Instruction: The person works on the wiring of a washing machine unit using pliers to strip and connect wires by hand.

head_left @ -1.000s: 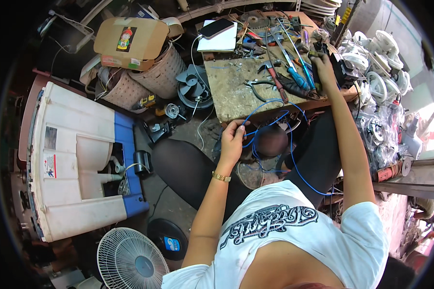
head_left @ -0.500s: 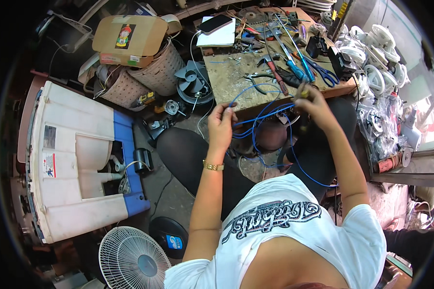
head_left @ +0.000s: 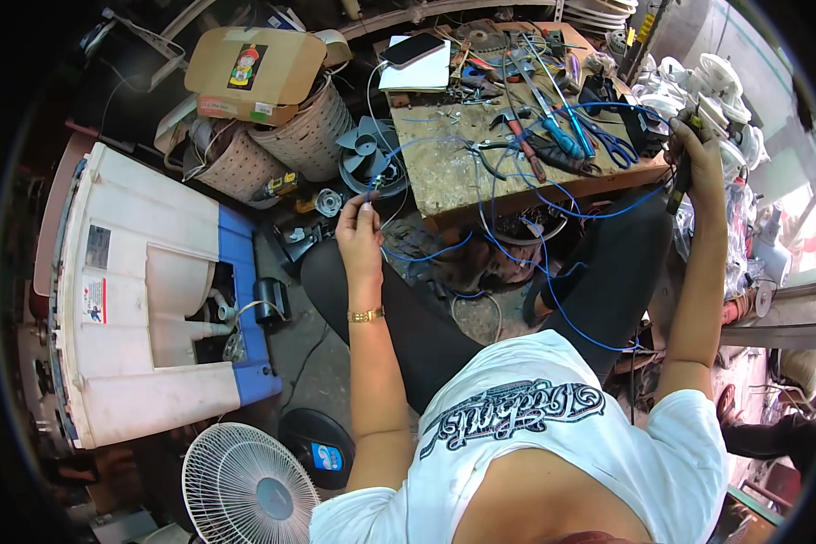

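Note:
My left hand (head_left: 361, 238) is closed, pinching a blue wire (head_left: 598, 217) between thumb and fingers, over the floor left of the workbench. My right hand (head_left: 698, 156) is raised beyond the bench's right side, its fingers wrapped round a dark hand tool (head_left: 678, 189) with yellow on it; the tool's exact kind is unclear. Blue wire also runs to this hand. Between the hands the wire spreads in loose loops, over the bench's front edge and down across my right leg.
On the wooden workbench (head_left: 431, 172) lie a red-handled hammer (head_left: 524, 150), pliers (head_left: 488, 159), blue-handled scissors (head_left: 618, 150) and a phone (head_left: 412, 49). White fan parts (head_left: 698, 91) pile at right. A white-and-blue casing (head_left: 145, 390) and a fan (head_left: 245, 490) stand at left.
My hands have moved apart, the left one leftward and the right one right and up. The blue loops that were bunched between them are now stretched wide and looser.

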A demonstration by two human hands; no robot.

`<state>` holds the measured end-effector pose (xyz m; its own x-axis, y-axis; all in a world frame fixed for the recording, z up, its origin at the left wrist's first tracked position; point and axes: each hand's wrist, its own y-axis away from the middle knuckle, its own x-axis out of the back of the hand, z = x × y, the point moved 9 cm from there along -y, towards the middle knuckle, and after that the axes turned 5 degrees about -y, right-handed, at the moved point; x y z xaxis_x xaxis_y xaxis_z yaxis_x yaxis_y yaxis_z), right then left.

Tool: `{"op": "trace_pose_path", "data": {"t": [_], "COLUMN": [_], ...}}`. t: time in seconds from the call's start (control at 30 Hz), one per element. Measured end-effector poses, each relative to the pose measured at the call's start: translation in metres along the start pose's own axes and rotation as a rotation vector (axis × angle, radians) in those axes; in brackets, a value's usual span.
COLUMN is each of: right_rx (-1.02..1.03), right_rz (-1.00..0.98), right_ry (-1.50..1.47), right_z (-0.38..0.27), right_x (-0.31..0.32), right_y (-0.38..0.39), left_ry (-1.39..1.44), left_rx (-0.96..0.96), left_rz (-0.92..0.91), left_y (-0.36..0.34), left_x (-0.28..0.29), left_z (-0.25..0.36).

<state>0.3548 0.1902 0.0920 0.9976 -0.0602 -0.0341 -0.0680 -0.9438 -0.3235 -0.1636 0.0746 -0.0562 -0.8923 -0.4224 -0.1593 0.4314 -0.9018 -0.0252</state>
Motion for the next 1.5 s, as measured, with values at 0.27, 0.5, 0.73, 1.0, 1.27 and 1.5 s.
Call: {"op": "trace_pose_path", "data": {"t": [0.27,0.5,0.73,1.0,1.27,1.5], "right_rx": [-0.341,-0.139,-0.211,0.006,0.050,-0.252], "right_rz": [-0.466,-0.477,-0.396,-0.757,-0.748,-0.875], "right_ry": [0.413,0.431,-0.192,0.317,0.943,0.861], "right_z": [0.054,0.075,0.034,0.046,0.099,0.125], "right_x": [-0.078,-0.092,-0.172,-0.193,-0.130,-0.125], "right_y": [0.055,0.050,0.072,0.070,-0.021,-0.024], "left_ry": [0.495,0.224,0.150,-0.271,-0.746,-0.831], "left_rx": [-0.265,-0.296,-0.247,-0.399,-0.406,-0.246], "left_rz": [-0.147,-0.192,-0.273,-0.028,-0.010,-0.104], "left_y": [0.023,0.035,0.055,0.047,0.063,0.062], "left_x": [-0.004,-0.022,-0.062,-0.003,0.010,-0.003], "left_z": [0.094,0.126,0.111,0.120,0.083,0.081]}}
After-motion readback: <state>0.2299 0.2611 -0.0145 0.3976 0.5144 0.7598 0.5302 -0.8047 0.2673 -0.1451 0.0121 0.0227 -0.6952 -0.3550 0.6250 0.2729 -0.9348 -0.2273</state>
